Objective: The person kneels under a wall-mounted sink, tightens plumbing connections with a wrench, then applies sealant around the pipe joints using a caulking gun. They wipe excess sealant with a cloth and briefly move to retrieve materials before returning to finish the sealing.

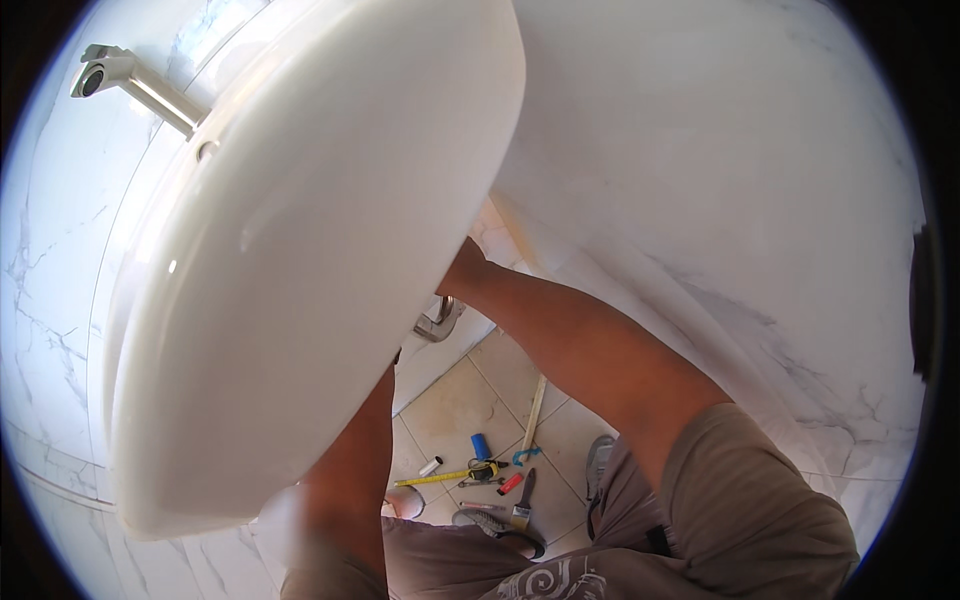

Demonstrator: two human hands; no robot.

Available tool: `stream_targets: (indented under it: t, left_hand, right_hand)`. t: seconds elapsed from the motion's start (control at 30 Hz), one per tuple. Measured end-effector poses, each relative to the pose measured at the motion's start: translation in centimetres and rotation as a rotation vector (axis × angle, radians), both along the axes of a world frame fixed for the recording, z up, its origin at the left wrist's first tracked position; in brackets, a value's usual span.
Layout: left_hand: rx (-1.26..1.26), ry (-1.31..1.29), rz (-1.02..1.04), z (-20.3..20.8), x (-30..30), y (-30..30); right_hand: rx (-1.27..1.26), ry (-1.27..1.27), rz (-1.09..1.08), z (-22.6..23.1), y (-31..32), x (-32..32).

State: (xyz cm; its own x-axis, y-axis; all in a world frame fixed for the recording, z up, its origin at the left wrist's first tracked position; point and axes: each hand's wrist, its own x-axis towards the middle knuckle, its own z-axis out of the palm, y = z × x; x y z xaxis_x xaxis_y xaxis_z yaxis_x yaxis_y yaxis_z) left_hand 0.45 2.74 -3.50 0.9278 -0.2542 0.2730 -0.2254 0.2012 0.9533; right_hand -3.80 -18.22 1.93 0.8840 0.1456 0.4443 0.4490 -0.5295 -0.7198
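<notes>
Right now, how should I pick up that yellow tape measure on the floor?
Probably by the tape measure's chunky case, coming from above: its thin yellow strip sticks out to the left, and a blue cylinder lies close by.

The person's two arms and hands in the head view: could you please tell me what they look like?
The right arm and left arm have loose, grey-brown fabric short sleeves, with mostly bare forearms below. The hands are hidden behind the large, glossy white ceramic basin, so I cannot tell whether gloves are worn.
</notes>
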Motion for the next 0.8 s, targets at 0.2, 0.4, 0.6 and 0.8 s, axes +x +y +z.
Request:
stream_targets:
  t: [0.2,0.4,0.6,0.8]
  left_hand:
    - [0.043,-0.017,0.041,0.9,-1.5,-0.6]
    - [0.416,-0.253,0.03,2.9,-3.2,-2.4]
    - [1.053,-0.651,0.239,2.3,-2.6,-1.9]
    - [1.059,-0.772,0.446,1.4,-2.2,-3.0]
  right_hand:
    - [0.086,0.105,0.015,0.8,-0.8,-1.5]
    - [0.154,0.169,0.058,1.5,-1.0,-1.7]
    - [0.067,0.172,0.026,1.2,-0.6,-1.4]
    - [0.163,0.212,0.049,1.3,-1.0,-1.5]
